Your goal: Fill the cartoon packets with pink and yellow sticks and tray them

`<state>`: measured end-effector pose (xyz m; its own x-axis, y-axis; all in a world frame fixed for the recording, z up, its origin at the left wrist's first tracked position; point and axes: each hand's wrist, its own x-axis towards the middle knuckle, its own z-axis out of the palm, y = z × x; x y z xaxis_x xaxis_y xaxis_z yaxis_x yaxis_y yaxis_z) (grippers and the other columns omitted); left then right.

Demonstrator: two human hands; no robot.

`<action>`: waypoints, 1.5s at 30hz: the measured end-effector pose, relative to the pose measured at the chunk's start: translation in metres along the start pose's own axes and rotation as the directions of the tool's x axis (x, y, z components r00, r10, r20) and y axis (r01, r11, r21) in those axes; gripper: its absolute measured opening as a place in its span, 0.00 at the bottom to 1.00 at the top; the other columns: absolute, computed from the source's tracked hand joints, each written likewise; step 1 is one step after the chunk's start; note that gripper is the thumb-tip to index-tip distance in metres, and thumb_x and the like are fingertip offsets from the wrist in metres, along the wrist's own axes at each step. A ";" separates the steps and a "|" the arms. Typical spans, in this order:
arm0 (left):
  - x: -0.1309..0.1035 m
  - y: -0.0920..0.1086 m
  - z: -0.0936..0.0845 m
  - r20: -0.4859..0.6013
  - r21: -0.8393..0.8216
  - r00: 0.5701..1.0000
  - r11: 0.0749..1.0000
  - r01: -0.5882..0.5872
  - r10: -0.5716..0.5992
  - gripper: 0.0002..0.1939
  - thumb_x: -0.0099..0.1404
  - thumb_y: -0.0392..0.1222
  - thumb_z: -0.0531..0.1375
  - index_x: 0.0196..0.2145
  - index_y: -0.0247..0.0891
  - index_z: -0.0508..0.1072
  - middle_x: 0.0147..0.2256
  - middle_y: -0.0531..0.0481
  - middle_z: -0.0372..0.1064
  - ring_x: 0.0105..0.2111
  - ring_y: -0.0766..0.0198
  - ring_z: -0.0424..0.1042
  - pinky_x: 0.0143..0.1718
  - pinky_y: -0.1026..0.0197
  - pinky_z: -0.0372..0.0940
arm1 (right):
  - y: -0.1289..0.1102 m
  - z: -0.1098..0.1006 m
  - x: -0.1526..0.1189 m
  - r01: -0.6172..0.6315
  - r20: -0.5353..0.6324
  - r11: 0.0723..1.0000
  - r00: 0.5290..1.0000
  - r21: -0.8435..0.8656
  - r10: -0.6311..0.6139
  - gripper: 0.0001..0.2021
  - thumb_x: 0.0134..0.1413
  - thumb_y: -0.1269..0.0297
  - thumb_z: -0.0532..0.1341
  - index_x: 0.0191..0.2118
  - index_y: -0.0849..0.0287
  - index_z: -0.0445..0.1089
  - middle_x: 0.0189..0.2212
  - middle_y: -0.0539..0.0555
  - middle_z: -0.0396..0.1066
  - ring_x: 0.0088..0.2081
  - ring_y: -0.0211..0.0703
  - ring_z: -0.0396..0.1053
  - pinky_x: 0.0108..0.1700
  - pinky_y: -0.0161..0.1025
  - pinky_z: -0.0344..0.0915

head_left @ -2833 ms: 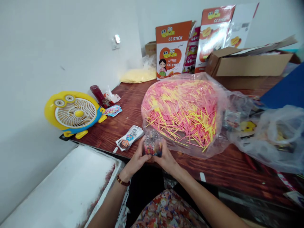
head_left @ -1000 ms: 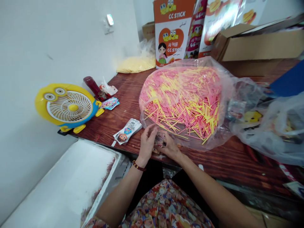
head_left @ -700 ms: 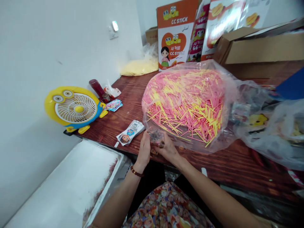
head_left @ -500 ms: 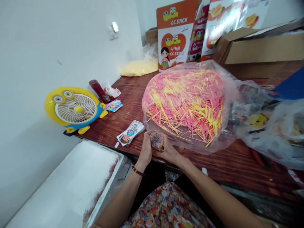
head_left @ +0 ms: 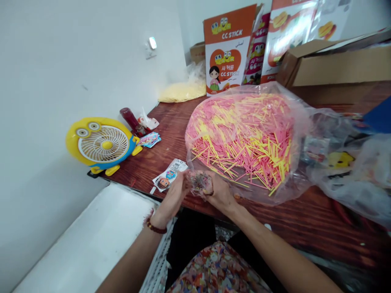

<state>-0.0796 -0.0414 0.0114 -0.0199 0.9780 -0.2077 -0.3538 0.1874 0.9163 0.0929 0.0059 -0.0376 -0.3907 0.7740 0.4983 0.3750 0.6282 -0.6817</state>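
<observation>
A crinkled clear plastic packet (head_left: 199, 182) is between my hands at the table's front edge. Its contents look like a blur of small dark and pinkish bits that I cannot make out. My left hand (head_left: 174, 196) pinches the packet's left side, with a beaded bracelet on the wrist. The fingers of my right hand (head_left: 222, 194) curl round its right side. Just behind them lies a large clear bag (head_left: 241, 189) of thin pink and yellow sticks (head_left: 244, 142). Flat printed sachets (head_left: 169, 175) rest beyond my left hand.
A yellow and blue cartoon fan (head_left: 105, 144) stands at the left, near a dark red bottle (head_left: 129, 118) and small packets (head_left: 149, 139). Printed cartons (head_left: 227, 53) and an open cardboard box (head_left: 339, 67) are at the back. Plastic bags (head_left: 360, 175) lie at the right.
The packet shows more spread out between my hands. My left forearm has swung outward to the left, and my right hand has turned slightly. The whole view has shifted a little.
</observation>
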 end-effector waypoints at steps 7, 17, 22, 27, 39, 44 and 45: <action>-0.011 0.053 -0.012 0.204 0.003 0.880 0.899 0.437 -0.429 0.25 0.62 0.61 0.63 0.47 0.39 0.76 0.44 0.40 0.78 0.42 0.52 0.78 0.43 0.51 0.71 | -0.021 -0.010 0.022 0.422 0.208 0.858 0.904 -0.293 -0.374 0.19 0.59 0.72 0.56 0.57 0.62 0.65 0.50 0.63 0.74 0.50 0.53 0.71 0.51 0.49 0.67; -0.037 0.044 -0.014 -0.039 -0.196 0.956 0.940 0.279 -0.292 0.31 0.56 0.33 0.71 0.56 0.46 0.71 0.42 0.48 0.79 0.35 0.62 0.79 0.40 0.60 0.71 | -0.050 -0.006 0.034 0.562 0.265 0.724 0.827 -0.400 -0.495 0.28 0.64 0.75 0.53 0.68 0.63 0.52 0.55 0.62 0.72 0.57 0.53 0.66 0.57 0.53 0.61; -0.051 0.050 -0.022 -0.060 -0.223 0.974 0.955 0.199 -0.217 0.31 0.56 0.33 0.69 0.56 0.47 0.71 0.44 0.49 0.78 0.36 0.60 0.79 0.39 0.58 0.72 | -0.072 -0.003 0.045 0.625 0.349 0.685 0.779 -0.373 -0.521 0.26 0.65 0.72 0.54 0.68 0.61 0.53 0.57 0.61 0.71 0.58 0.56 0.64 0.59 0.57 0.59; -0.064 0.055 -0.034 -0.144 -0.225 0.983 0.971 0.079 -0.113 0.30 0.54 0.31 0.69 0.55 0.45 0.73 0.46 0.49 0.78 0.39 0.60 0.79 0.43 0.58 0.71 | -0.092 0.008 0.059 0.687 0.409 0.649 0.722 -0.326 -0.559 0.26 0.66 0.69 0.55 0.68 0.55 0.55 0.58 0.60 0.69 0.60 0.57 0.63 0.62 0.60 0.57; -0.107 0.061 -0.121 -0.393 -0.245 0.908 0.936 -0.254 0.143 0.33 0.56 0.32 0.66 0.60 0.43 0.69 0.54 0.45 0.74 0.51 0.52 0.75 0.55 0.49 0.69 | -0.128 0.072 0.088 0.722 0.392 0.675 0.670 -0.150 -0.630 0.25 0.62 0.73 0.57 0.64 0.51 0.62 0.65 0.58 0.61 0.67 0.61 0.53 0.66 0.68 0.47; -0.157 0.066 -0.203 -0.667 -0.137 0.734 0.948 -0.288 0.127 0.34 0.52 0.31 0.67 0.58 0.40 0.71 0.52 0.45 0.76 0.48 0.56 0.76 0.53 0.54 0.70 | -0.100 0.100 0.067 0.680 0.436 0.732 0.672 -0.043 -0.599 0.25 0.59 0.73 0.58 0.62 0.54 0.66 0.63 0.62 0.63 0.65 0.62 0.56 0.64 0.64 0.55; -0.173 0.062 -0.224 -0.722 -0.105 0.682 0.957 -0.271 0.114 0.35 0.51 0.32 0.68 0.58 0.40 0.71 0.51 0.45 0.76 0.47 0.56 0.77 0.52 0.54 0.70 | -0.090 0.105 0.061 0.673 0.452 0.739 0.664 -0.015 -0.596 0.23 0.59 0.72 0.58 0.60 0.54 0.67 0.62 0.62 0.64 0.65 0.62 0.57 0.63 0.63 0.57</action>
<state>-0.3078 -0.2193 0.0277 -0.7293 0.6222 -0.2847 -0.4316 -0.0955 0.8970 -0.0530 -0.0119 -0.0025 -0.8627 0.1038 0.4949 0.0270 0.9867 -0.1600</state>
